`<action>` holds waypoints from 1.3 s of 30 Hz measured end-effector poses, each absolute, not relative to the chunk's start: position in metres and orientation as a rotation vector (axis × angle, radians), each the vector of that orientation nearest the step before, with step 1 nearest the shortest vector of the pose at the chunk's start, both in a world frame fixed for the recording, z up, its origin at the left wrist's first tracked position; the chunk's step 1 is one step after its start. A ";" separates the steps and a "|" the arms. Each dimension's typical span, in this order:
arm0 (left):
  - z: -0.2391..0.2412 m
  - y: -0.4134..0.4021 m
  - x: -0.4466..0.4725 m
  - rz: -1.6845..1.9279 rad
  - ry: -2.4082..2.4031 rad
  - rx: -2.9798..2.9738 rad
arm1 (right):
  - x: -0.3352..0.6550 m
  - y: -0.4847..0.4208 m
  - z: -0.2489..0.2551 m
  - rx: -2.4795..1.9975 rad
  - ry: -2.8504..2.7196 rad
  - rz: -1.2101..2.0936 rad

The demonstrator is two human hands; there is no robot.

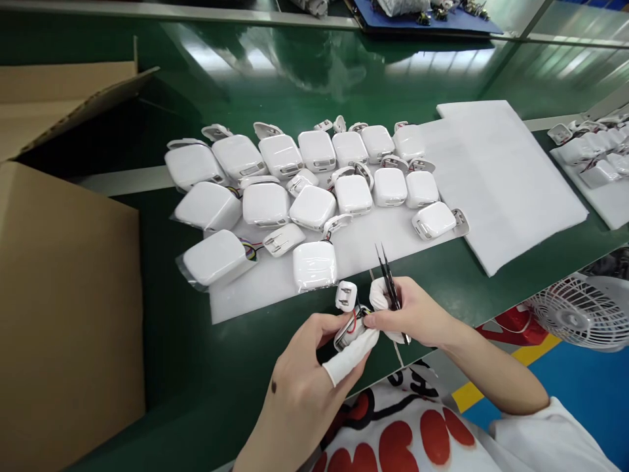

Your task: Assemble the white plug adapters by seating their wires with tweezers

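My left hand (pixel 307 377) is closed around a small white plastic housing (pixel 345 335), with a white cover on one finger. Red, yellow and black wires (pixel 362 314) come out of the housing's open end. Just above sits a white plug piece with two metal prongs (pixel 346 297). My right hand (pixel 420 314) grips black tweezers (pixel 389 283), their tips pointing up and away from the housing. Its thumb presses at the wires, and white covers wrap some of its fingers. The inside of the housing is partly hidden by my fingers.
Several white housings (pixel 314 206) with dangling plug pieces lie in rows on a white foam sheet (pixel 378 229). More foam sheets (pixel 511 183) are at the right. An open cardboard box (pixel 69 308) stands left. A fan (pixel 582 311) is beyond the table's right edge.
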State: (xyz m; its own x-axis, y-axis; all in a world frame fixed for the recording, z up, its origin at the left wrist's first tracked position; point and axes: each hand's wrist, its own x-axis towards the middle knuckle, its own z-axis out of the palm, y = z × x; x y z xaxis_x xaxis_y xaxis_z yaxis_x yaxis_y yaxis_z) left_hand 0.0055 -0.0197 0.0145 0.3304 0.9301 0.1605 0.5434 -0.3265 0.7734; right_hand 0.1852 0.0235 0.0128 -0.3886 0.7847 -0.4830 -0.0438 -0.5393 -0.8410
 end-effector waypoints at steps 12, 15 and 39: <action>0.012 -0.024 0.005 0.761 1.314 1.975 | 0.193 0.023 0.005 -1.061 -0.871 2.208; 0.010 -0.027 0.006 0.754 1.265 2.014 | 0.194 0.025 0.007 -1.035 -0.815 2.261; 0.001 -0.028 0.003 0.854 1.155 2.317 | 0.195 0.020 0.009 -1.132 -0.776 2.073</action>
State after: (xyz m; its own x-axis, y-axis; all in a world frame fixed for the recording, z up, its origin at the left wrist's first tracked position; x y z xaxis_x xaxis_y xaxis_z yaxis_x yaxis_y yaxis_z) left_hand 0.0031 -0.0277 0.0007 0.4683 0.8160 0.3388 0.5633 -0.5712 0.5971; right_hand 0.1950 0.0197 0.0086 -0.4213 0.7628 -0.4906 -0.2534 -0.6184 -0.7438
